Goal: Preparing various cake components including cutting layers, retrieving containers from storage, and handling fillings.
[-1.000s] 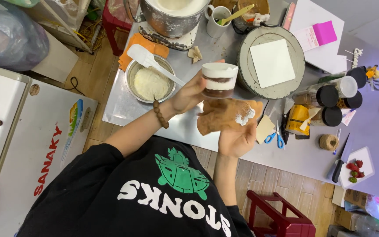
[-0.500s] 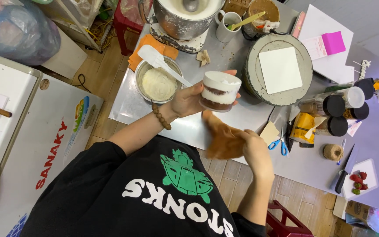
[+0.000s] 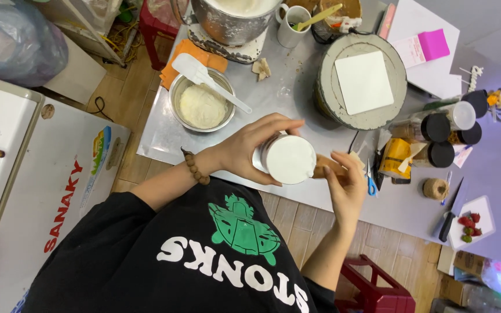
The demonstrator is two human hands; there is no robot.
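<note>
A grey worktop [image 3: 297,93] fills the view. Over its near edge the left hand [image 3: 244,148] is wrapped around a small round cake [image 3: 288,159] with white cream on top. The right hand [image 3: 346,185] grips a brown cloth [image 3: 325,167] against the cake's side. A metal bowl [image 3: 201,104] of cream with a white spatula [image 3: 207,78] sits toward the worktop's left edge.

steel bowl [image 3: 176,93] — cream, turntable [image 3: 327,98], scissors [image 3: 372,184]

Small round cake [image 3: 289,159], white-frosted top, held above the table edge.
</note>
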